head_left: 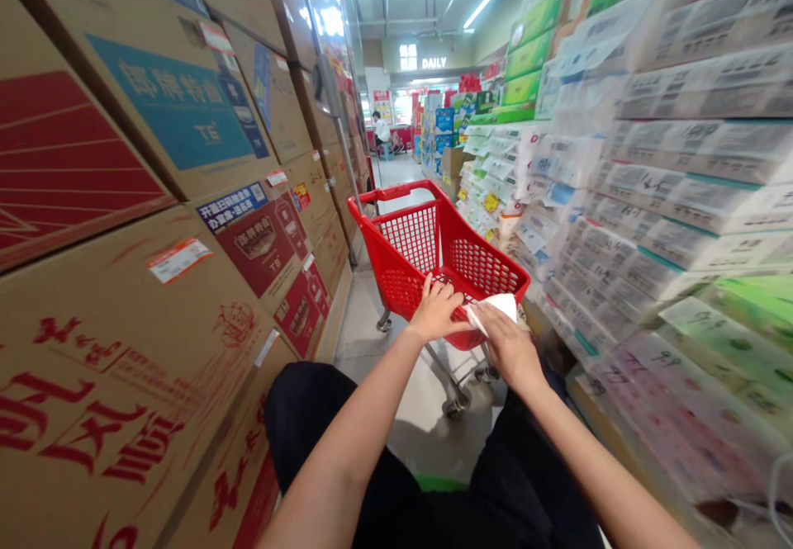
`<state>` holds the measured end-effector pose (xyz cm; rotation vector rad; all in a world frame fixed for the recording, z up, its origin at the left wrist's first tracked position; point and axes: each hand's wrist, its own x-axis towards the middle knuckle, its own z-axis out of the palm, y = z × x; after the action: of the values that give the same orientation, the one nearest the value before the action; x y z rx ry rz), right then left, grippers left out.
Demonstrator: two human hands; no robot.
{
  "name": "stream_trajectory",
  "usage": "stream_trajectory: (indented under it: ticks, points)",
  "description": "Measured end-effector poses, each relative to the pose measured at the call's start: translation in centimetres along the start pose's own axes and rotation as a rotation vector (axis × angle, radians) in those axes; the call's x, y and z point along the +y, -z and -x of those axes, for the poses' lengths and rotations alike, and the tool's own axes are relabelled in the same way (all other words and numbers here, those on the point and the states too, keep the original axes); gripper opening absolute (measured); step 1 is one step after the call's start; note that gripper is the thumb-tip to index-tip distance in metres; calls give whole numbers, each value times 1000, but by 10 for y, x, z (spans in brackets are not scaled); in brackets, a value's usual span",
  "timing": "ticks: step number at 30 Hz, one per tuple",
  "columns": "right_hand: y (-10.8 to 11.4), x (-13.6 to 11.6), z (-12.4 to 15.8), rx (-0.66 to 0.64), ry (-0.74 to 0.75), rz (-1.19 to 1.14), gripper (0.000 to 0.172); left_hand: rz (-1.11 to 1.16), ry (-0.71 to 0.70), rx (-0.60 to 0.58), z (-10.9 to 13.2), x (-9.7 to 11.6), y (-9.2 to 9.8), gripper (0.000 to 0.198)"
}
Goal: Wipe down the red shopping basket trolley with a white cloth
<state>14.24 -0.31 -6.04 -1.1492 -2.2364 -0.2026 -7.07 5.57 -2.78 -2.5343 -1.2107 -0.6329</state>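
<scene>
A red plastic shopping cart (396, 272) with a perforated basket stands in front of my knees, its push handle on the far side. My left hand (437, 309) grips the near rim of the basket, fingers over the edge and thumb pointing right along the outside. Just to its right, my right hand (509, 344) presses a folded white cloth (503, 306) against the rim near the right corner. The cloth could be a paper wipe; its lower part is hidden under my fingers. No goods show in the visible part of the basket.
Stacked cardboard cartons (142, 309) wall in the left side. Piles of wrapped tissue packs (650, 194) rise close on the right. A metal post (344, 153) stands beyond the cartons. Far down the aisle a person (380, 130) sits. Caster wheels (455, 407) rest on the tiled floor.
</scene>
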Motion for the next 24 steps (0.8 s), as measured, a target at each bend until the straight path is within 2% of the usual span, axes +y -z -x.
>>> stream_trajectory:
  ticks: [3,5,7,10,15,17,20,24]
  points:
    - [7,29,2,-24,1,-5,59,27,-6,-11,3,0,3,58]
    - [8,52,1,-6,-50,5,58,41,-20,-22,4,2,4,60]
    - [8,64,1,20,-104,14,56,40,-26,-27,3,4,4,60]
    - [6,53,5,61,-144,26,55,20,-10,-21,1,9,2,56]
    - [9,-6,15,73,-73,10,58,2,24,-19,1,14,2,46]
    - [10,-18,16,70,-41,8,58,-17,30,-24,3,15,3,43]
    - [13,-16,13,53,-4,18,58,-41,35,-20,4,17,6,42]
    - [17,7,5,9,34,-28,51,-28,38,-5,4,21,5,45]
